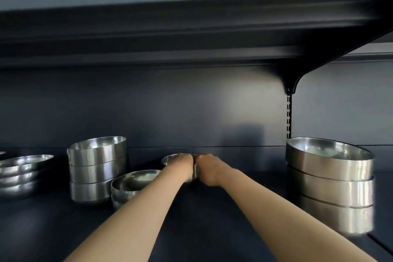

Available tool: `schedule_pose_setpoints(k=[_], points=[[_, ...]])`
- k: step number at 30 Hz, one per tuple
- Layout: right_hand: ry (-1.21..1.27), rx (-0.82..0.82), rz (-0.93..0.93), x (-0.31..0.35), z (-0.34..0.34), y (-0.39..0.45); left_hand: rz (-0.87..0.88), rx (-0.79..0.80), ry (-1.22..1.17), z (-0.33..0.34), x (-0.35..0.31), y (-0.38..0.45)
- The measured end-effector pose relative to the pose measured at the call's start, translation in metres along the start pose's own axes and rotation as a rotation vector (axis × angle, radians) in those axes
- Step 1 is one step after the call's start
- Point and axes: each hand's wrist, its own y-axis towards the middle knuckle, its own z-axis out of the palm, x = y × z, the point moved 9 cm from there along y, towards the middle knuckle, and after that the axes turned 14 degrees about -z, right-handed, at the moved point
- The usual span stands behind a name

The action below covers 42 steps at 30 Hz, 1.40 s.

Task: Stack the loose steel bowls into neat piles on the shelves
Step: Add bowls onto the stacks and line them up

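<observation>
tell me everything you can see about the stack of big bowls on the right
The stack of big bowls is three wide, shallow, straight-walled bowls of brushed, shiny steel, nested open side up. The top one sits slightly tilted, its empty inside showing. The pile stands on the dark shelf at the right, below the bracket upright, and neither hand touches it.
</observation>
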Motion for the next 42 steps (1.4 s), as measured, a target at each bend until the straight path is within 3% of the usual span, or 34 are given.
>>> schedule_pose_setpoints(k=[8, 17, 22, 33, 42], points=[[-0.083, -0.026, 0.028, -0.002, -0.008, 0.004, 0.023, -0.112, -0.052, -0.018, -0.007, -0.001], [-0.291, -0.304, -0.003, 0.0, -0.134, -0.066, 0.262, -0.391, -0.385, -0.125, -0.033, -0.079], [-0.355, -0.409, -0.021, -0.004, -0.181, -0.127, 0.365, -0.49, -0.453, -0.157, -0.07, -0.133], [-0.366, -0.457, -0.107, -0.042, -0.226, -0.222, 0.44, -0.586, -0.554, -0.177, -0.146, -0.197], [-0.297, -0.425, -0.039, -0.082, -0.22, -0.254, 0.488, -0.513, -0.522, -0.162, -0.191, -0.207]])
